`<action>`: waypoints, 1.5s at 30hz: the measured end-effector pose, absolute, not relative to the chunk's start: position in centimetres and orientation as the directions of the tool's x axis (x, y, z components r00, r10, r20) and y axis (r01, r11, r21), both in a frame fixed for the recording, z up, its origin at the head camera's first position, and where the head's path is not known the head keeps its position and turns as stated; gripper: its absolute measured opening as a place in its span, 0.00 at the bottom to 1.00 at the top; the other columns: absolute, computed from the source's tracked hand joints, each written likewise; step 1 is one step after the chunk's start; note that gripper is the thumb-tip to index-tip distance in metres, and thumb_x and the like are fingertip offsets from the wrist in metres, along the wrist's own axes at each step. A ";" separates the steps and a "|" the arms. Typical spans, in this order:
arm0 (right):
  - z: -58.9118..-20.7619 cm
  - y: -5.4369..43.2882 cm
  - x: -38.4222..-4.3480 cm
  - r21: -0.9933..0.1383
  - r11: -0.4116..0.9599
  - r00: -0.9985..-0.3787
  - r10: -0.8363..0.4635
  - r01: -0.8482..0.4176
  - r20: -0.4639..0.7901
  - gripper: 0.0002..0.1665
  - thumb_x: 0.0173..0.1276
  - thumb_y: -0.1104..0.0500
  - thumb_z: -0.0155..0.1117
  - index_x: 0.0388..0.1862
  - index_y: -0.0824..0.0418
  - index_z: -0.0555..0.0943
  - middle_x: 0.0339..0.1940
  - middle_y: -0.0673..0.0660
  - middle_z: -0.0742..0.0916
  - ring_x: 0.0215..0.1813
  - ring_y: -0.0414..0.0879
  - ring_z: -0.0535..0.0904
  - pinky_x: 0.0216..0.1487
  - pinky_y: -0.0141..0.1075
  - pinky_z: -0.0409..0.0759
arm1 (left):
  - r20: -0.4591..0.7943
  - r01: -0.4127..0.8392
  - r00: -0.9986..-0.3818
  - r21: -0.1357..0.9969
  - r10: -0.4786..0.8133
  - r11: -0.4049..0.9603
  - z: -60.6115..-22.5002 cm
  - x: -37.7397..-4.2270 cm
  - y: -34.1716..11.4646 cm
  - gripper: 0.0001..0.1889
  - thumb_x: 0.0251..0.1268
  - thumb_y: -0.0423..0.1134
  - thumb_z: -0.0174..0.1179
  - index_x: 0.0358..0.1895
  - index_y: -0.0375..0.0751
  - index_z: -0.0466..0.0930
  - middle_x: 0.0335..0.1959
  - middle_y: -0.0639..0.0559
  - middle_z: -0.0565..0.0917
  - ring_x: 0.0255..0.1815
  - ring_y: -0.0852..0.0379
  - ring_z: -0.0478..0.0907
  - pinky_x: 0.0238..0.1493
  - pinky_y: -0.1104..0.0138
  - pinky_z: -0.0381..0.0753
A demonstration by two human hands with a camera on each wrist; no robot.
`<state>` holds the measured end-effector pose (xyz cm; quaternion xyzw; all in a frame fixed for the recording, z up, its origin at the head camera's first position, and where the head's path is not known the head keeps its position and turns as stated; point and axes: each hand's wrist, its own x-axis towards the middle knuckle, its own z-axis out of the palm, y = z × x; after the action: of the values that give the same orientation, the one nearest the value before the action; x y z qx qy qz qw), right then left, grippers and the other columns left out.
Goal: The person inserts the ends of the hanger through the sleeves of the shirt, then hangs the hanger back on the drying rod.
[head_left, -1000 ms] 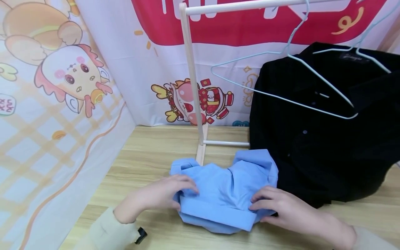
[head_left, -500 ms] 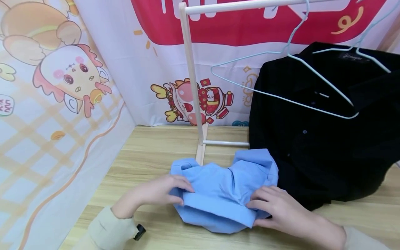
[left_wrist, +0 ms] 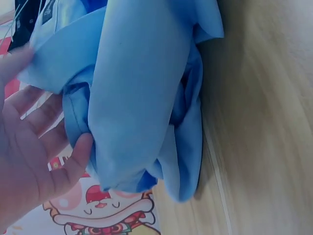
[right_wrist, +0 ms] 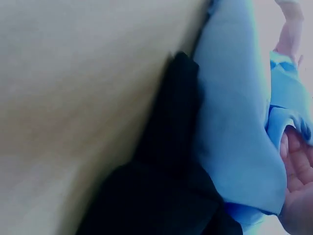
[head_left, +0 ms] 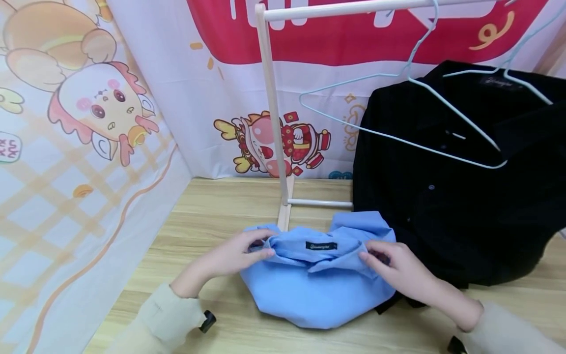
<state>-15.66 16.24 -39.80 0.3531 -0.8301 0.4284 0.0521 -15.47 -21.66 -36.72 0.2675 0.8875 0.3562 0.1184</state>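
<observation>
A light blue shirt (head_left: 309, 295) lies bunched on the table, its collar turned up and a dark label (head_left: 321, 245) showing inside the neck. My left hand (head_left: 240, 252) pinches the collar's left side between thumb and fingers. In the left wrist view, the thumb of that left hand (left_wrist: 34, 142) is on the collar's outer face and fingers reach behind the cloth. On the opposite side, my right hand (head_left: 400, 268) pinches the collar's right end. The right wrist view has only part of the right hand (right_wrist: 298, 171), its fingers under the blue cloth.
Behind the shirt stands a rack with a pale wooden post (head_left: 270, 98) and a white top rail (head_left: 345, 8). A bare light blue hanger (head_left: 398, 139) hangs from it. Next to that, a black shirt (head_left: 442, 206) hangs on another hanger (head_left: 517, 59) and reaches the table (head_left: 212, 206).
Both hands have moved up and away from me, from the shirt's near fold to its collar. The collar has been lifted and turned over, exposing the label.
</observation>
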 end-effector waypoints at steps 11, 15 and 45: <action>-39.6 15.7 -17.3 -0.756 0.439 -0.798 -0.576 -0.485 0.178 0.11 0.71 0.56 0.71 0.48 0.58 0.83 0.36 0.47 0.84 0.33 0.39 0.77 0.32 0.34 0.78 | 0.109 0.327 -0.925 0.716 0.365 0.617 -37.1 -16.3 -19.5 0.11 0.77 0.43 0.61 0.52 0.42 0.83 0.36 0.54 0.80 0.42 0.55 0.76 0.46 0.57 0.78; -38.9 15.9 -17.4 -0.772 0.411 -0.794 -0.577 -0.485 0.192 0.05 0.71 0.60 0.71 0.43 0.58 0.87 0.37 0.48 0.86 0.36 0.39 0.78 0.34 0.34 0.78 | 0.165 0.304 -0.943 0.781 0.290 0.545 -36.4 -16.8 -18.8 0.10 0.75 0.41 0.62 0.52 0.40 0.83 0.39 0.51 0.83 0.42 0.55 0.78 0.46 0.60 0.80; -36.3 18.4 -20.2 -0.886 0.430 -0.915 -0.404 -0.174 -0.017 0.20 0.83 0.52 0.54 0.48 0.69 0.82 0.34 0.55 0.81 0.40 0.47 0.78 0.44 0.38 0.73 | -0.077 0.130 -0.947 0.796 0.312 0.591 -34.5 -18.8 -16.7 0.29 0.70 0.55 0.64 0.67 0.41 0.78 0.58 0.46 0.84 0.58 0.50 0.80 0.61 0.51 0.78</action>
<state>-20.18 18.39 -36.27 0.1725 -0.8377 0.5054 -0.1140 -18.80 -16.66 -34.55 0.1246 0.8858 0.4347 0.1045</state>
